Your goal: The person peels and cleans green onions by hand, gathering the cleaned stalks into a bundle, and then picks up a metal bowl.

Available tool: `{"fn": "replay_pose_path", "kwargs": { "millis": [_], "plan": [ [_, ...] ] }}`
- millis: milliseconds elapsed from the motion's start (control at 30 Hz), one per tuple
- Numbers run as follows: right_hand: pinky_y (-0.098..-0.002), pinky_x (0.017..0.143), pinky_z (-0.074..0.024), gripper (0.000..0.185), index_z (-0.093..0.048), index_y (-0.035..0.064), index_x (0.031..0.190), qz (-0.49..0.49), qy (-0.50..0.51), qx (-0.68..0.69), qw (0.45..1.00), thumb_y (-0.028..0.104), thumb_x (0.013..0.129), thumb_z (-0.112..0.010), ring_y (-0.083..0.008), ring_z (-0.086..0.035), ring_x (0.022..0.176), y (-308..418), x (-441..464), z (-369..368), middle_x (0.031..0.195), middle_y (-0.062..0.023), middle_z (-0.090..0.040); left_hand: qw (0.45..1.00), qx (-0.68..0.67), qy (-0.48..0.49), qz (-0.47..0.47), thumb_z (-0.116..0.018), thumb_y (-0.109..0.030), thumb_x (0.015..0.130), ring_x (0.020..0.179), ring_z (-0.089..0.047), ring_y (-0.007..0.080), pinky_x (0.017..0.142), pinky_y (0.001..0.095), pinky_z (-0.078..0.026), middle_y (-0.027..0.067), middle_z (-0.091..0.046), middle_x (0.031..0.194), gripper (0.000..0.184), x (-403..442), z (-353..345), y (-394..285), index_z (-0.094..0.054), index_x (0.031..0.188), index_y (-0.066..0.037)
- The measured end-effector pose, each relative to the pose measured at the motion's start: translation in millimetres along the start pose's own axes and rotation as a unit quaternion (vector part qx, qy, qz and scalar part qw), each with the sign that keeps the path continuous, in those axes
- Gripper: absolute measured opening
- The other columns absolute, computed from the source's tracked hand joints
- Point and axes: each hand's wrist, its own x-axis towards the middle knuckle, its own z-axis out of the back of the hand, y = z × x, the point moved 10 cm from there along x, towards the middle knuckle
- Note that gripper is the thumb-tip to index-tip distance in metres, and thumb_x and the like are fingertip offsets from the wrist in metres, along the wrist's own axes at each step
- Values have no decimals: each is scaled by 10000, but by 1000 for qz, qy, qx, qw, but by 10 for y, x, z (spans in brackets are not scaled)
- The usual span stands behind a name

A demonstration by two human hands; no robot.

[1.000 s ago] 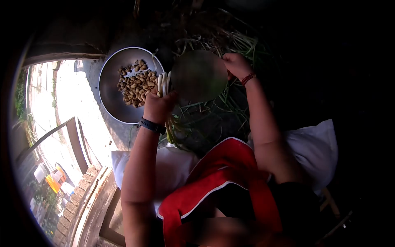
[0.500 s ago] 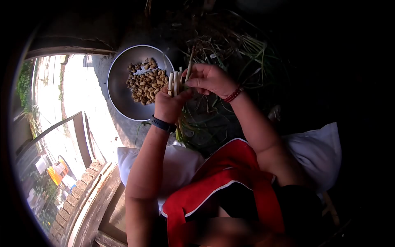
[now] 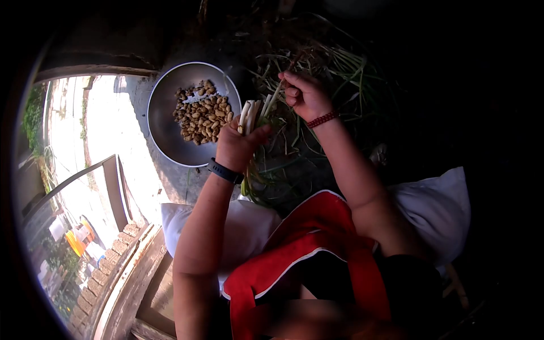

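My left hand (image 3: 235, 148) is closed around a bundle of spring onions (image 3: 249, 117), white stalk ends up. Their green leaves (image 3: 255, 184) hang below the fist, close to my wrist. One spring onion stalk (image 3: 273, 100) leans out to the right from the bundle. Its end is pinched in the fingers of my right hand (image 3: 309, 97), where a thin, dark strand sticks out past the fingertips. Just left of the bundle stands a wide metal bowl (image 3: 161, 141), holding what look like unshelled peanuts (image 3: 205, 120).
Loose green stalks and leaves (image 3: 354, 65) lie scattered on the dark ground beyond my right hand. A red apron (image 3: 323, 226) covers my lap. At left, bright light falls on pale ground (image 3: 113, 119) beside a framed panel (image 3: 116, 192) and a row of bricks (image 3: 102, 275).
My right hand has moved up and to the right, away from my left hand, its fingers now curled in tighter. The leaning stalk tilts further right. The bundle has shifted slightly right.
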Motion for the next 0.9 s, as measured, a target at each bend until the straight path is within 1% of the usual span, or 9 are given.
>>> {"fn": "replay_pose_path", "kwargs": {
  "millis": [233, 333, 433, 567, 633, 700, 733, 833, 900],
  "plan": [
    [-213, 425, -367, 137, -559, 69, 773, 96, -29, -126, 987, 176, 820, -631, -58, -449, 491, 178, -76, -119, 622, 20, -495, 997, 2, -71, 19, -644, -51, 782, 658, -559, 70, 592, 212, -454, 8, -625, 784, 190, 18, 244, 136, -593, 962, -16],
    [-207, 414, -402, 143, -552, 61, 763, 125, -6, -178, 976, 167, 819, -629, -69, -481, 464, 172, -102, -220, 600, 2, -520, 987, -65, -145, -19, -641, -45, 779, 658, -563, 83, 598, 216, -459, 22, -622, 782, 198, 46, 370, 76, -585, 965, -9],
    [-195, 414, -418, 159, -529, 46, 776, 157, -18, -246, 956, 167, 829, -617, -66, -499, 459, 223, -174, -278, 606, -13, -548, 973, -92, -211, 15, -664, -70, 761, 544, -513, 63, 464, 199, -385, 17, -607, 713, 152, -22, 470, 11, -594, 892, -39],
    [-203, 393, -419, 167, -482, 26, 777, 201, -33, -327, 923, 131, 836, -597, -79, -543, 454, 335, -258, -382, 585, -16, -549, 964, -9, -255, -79, -685, -48, 733, 525, -507, 60, 442, 199, -385, 17, -605, 729, 269, -13, 609, -58, -549, 966, -43],
    [-202, 395, -415, 167, -473, 28, 783, 293, -32, -401, 867, 123, 832, -602, -77, -543, 458, 513, -343, -489, 598, -15, -551, 955, 73, -271, -97, -690, -34, 724, 530, -511, 62, 448, 200, -394, 18, -607, 749, 335, -13, 664, -93, -522, 1014, -46],
    [-201, 397, -410, 168, -468, 29, 788, 326, -26, -427, 843, 116, 830, -605, -74, -540, 459, 540, -367, -521, 608, -14, -551, 959, 92, -255, -84, -690, -18, 719, 569, -530, 69, 476, 201, -414, 23, -607, 769, 380, -14, 635, -129, -501, 1048, -45],
    [-200, 397, -407, 168, -467, 28, 790, 313, -20, -417, 853, 114, 829, -606, -72, -536, 459, 480, -336, -481, 611, -13, -550, 961, 102, -247, -77, -690, -9, 716, 588, -540, 73, 490, 202, -424, 26, -607, 779, 403, -21, 616, -167, -491, 1065, -45],
    [-200, 399, -402, 167, -466, 28, 795, 257, -1, -377, 890, 111, 830, -607, -65, -525, 457, 368, -318, -494, 612, -10, -545, 982, -25, -173, -65, -689, -2, 709, 772, -596, 127, 702, 258, -490, 65, -627, 888, 461, -15, 407, -196, -477, 1118, 0],
    [-198, 399, -399, 165, -468, 30, 800, 235, 13, -353, 905, 113, 832, -607, -59, -519, 456, 306, -314, -529, 611, -8, -541, 985, -49, -136, -90, -688, 0, 710, 785, -601, 126, 712, 256, -490, 64, -631, 908, 463, 28, 328, -156, -478, 1122, -4]
  ]
}}
